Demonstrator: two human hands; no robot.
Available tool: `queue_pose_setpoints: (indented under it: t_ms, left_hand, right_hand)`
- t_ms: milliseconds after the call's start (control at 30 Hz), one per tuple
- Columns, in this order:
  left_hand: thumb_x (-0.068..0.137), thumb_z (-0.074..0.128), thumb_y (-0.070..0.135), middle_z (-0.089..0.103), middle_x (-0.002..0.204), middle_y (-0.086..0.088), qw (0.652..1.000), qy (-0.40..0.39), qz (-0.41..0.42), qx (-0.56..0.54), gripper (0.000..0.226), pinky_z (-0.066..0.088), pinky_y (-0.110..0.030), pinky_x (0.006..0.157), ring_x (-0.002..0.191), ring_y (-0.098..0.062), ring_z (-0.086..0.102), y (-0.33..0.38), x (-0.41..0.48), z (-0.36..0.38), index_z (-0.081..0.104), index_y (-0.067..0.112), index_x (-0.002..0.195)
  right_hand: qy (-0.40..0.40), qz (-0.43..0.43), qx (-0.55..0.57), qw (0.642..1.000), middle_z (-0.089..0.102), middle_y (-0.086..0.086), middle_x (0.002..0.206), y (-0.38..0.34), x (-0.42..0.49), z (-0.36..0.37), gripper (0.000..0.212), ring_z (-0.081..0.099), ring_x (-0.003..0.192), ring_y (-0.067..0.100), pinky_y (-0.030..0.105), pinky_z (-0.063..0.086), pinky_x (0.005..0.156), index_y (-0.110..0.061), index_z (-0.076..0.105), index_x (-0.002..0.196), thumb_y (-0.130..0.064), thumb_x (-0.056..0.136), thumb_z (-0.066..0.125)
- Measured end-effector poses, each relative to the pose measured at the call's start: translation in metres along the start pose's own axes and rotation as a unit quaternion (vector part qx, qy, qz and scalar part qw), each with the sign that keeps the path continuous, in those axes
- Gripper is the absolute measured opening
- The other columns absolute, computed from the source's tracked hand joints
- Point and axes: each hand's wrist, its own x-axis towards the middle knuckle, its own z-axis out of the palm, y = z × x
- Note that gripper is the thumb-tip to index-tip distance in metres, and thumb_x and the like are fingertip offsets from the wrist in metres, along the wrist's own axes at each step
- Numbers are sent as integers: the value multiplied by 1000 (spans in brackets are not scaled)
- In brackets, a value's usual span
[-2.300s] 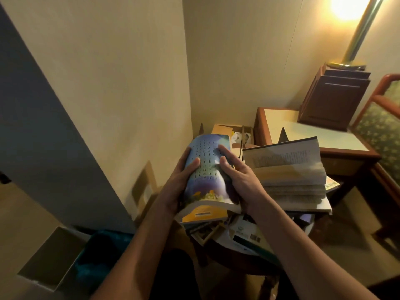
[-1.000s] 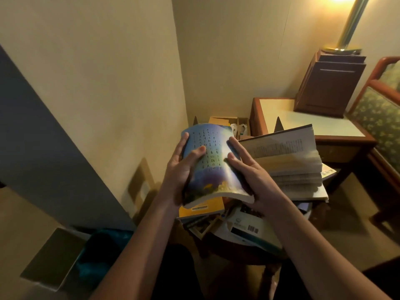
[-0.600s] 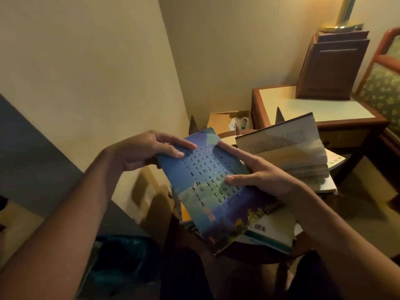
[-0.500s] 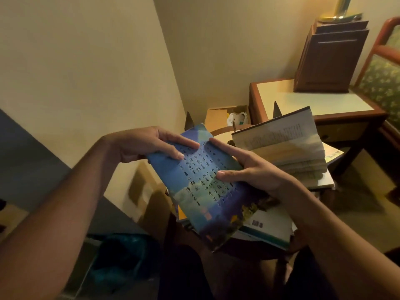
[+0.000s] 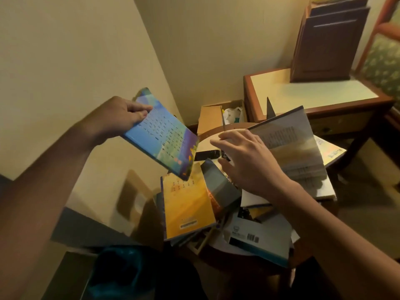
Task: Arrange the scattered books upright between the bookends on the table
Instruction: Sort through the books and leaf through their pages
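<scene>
Left hand (image 5: pixel 121 118) gripping blue book (image 5: pixel 162 135), right hand (image 5: pixel 244 161) apart

blue book (image 5: pixel 162 137) fading to purple and green with rows of dark characters, yellow-orange book (image 5: pixel 186 204) at its 6 o'clock, white book (image 5: pixel 259 241) with teal edge and black barcode at 5 o'clock, green flowery chair (image 5: pixel 385 59) at 2 o'clock, cream-topped reddish-brown side table (image 5: pixel 292 89)

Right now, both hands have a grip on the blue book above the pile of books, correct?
Not both. In the head view only the left hand has a grip on the blue book above the pile of books; the right hand is off it, fingers spread, holding nothing.
</scene>
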Motion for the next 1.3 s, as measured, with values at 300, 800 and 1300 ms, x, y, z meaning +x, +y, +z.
queue_pose_setpoints:
  t_ms: [300,800,1300]
  left_hand:
    - [103,51,31,67,132,-11,988,94,18,123,34,52,-37,89,109,-34,64,-1,76,78,64,29,134]
    - [106,38,27,63,135,-10,983,105,-42,145,41,36,-47,105,122,-35,53,-46,138,185,57,32,142]
    - [99,57,19,65,121,-14,976,117,32,180,44,35,-51,109,111,-30,59,-55,142,188,57,25,142]
  right_hand:
    - [6,70,-220,973,35,24,157,48,0,-8,71,19,149,47,67,13,117,-18,48,147,-40,84,71]
    - [17,41,-228,973,45,26,150,71,-9,0,80,30,144,50,71,13,114,-13,53,144,-34,72,83]
    - [10,61,-218,974,47,27,148,74,1,5,83,32,142,51,71,15,114,-12,52,144,-37,71,84]
